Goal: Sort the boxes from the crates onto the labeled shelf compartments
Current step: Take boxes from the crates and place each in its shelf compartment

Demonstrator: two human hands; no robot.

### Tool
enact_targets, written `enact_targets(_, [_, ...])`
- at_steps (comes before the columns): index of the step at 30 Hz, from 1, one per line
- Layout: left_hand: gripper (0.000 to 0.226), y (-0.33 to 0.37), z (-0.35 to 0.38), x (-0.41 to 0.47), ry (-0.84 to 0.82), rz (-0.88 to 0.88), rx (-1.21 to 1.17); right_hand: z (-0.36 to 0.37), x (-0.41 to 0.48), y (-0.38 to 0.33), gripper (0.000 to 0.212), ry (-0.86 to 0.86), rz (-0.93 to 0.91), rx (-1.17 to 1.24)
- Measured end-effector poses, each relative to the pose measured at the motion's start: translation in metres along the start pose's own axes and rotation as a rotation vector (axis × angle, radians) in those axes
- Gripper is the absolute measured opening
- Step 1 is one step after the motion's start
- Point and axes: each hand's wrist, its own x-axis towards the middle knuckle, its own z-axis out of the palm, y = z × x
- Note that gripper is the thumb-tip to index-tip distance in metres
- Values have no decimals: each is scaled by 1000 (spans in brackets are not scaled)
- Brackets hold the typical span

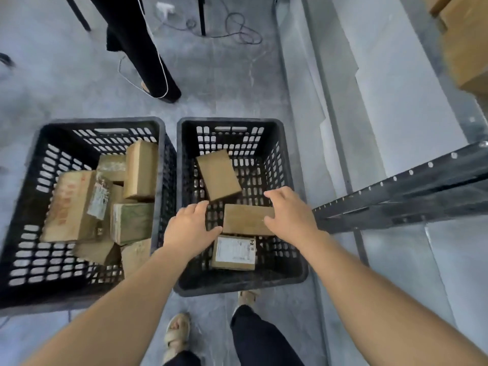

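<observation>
lying crosswise in the right crate (237,285), at the lower centre of the frame, the plain box (245,219) is flanked by both hands, its long axis running left to right between them. the right hand (290,215) is spread, loosely bent, over the box's right end and is the nearer; contact cannot be told. the left hand (190,229) is held released just beside the left end. flat, smooth brown cardboard is set against perforated black plastic.

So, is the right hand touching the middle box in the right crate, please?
Cannot tell: in the head view the right hand overlaps the middle box from above, hiding any gap.
</observation>
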Motion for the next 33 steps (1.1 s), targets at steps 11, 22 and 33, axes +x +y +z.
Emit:
enact_targets(11, [72, -4, 75, 55, -132, -109, -15, 77, 59, 46, 59, -166, -13, -6])
enact_targets(22, [70, -21, 165, 125, -246, -158, -126, 175, 107, 75, 111, -348, -24, -217])
enact_targets(33, [69, -24, 158, 134, -226, -127, -391, 176, 123, 77, 107, -246, -89, -269])
